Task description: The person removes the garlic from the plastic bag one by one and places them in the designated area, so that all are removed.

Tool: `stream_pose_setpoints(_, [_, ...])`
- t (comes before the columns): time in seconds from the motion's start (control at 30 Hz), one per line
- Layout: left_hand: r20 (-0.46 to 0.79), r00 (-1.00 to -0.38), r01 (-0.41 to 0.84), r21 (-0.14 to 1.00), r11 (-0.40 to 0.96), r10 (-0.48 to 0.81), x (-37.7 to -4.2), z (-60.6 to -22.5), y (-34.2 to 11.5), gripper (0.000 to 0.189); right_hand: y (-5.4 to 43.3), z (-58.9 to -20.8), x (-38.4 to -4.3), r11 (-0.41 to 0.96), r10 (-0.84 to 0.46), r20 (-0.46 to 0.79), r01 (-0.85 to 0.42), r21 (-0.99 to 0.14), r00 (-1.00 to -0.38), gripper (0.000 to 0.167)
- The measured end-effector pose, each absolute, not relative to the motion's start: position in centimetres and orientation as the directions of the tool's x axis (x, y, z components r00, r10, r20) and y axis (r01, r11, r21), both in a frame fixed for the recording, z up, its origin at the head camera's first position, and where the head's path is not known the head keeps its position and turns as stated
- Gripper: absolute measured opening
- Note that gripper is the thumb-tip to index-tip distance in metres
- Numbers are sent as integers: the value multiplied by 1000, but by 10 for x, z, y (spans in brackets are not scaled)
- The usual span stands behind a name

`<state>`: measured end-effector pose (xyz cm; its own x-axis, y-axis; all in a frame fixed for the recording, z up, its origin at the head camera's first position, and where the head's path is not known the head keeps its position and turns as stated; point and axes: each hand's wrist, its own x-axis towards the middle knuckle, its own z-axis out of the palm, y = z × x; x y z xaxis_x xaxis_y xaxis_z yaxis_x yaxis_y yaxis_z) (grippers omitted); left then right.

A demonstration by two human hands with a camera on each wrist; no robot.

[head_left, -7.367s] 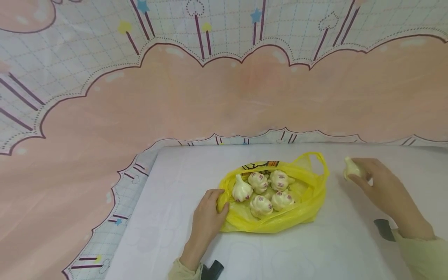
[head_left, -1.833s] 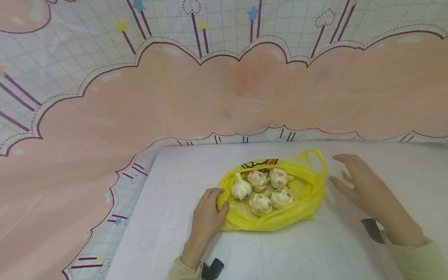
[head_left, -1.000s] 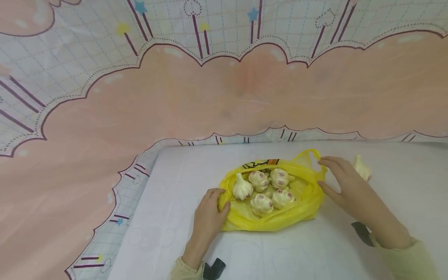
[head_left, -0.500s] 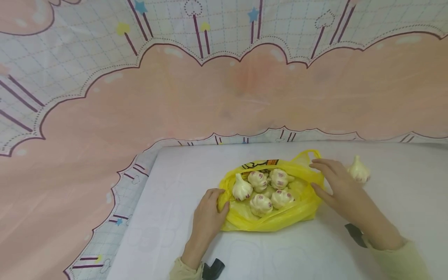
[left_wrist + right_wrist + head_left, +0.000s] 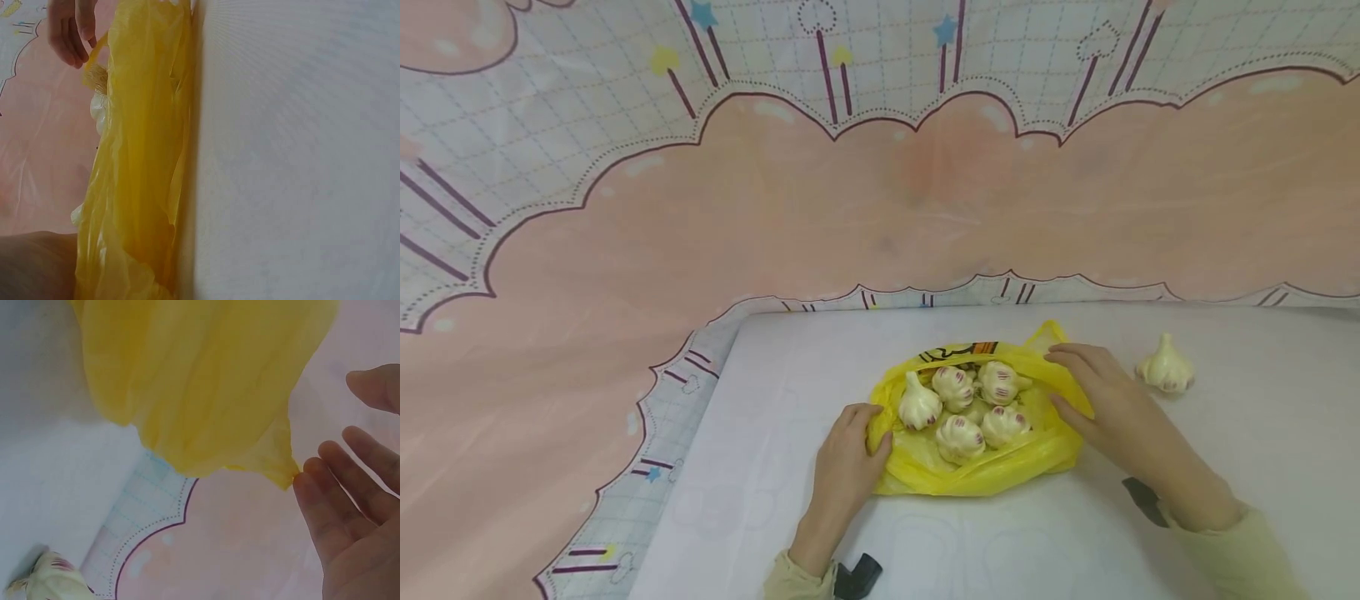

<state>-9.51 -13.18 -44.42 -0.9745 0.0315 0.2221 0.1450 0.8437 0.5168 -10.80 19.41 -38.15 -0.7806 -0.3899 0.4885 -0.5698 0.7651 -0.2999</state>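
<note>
A yellow plastic bag (image 5: 985, 482) lies with its mouth spread on the white table, several garlic bulbs (image 5: 958, 440) inside. At its left edge my left hand (image 5: 844, 458) holds the plastic between fingers and thumb; in the left wrist view only part of that hand shows, beside the bag wall (image 5: 137, 125). My right hand (image 5: 1112, 408) hovers over the bag's right rim, fingers and thumb apart with nothing between them. In the right wrist view its fingers (image 5: 350, 494) are right at a corner of the bag. A single garlic bulb (image 5: 1165, 367) stands on the table behind the right hand.
The white table (image 5: 760, 375) extends around the bag. A patterned pink and white cloth (image 5: 880, 208) rises behind the table and hangs along its left side. Dark wrist straps (image 5: 857, 575) sit at the sleeves.
My right hand earlier held a garlic bulb at the right, set it down on the table, and moved left to over the bag's rim. The left hand stayed at the bag's edge.
</note>
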Motion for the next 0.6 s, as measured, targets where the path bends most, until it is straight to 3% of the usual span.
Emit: stream_pose_setpoints(0.6, [215,-976,141,520,843,31,-95,-442,-132,34,178,-383,-112,742,-433,492,-608,-282,-755,51])
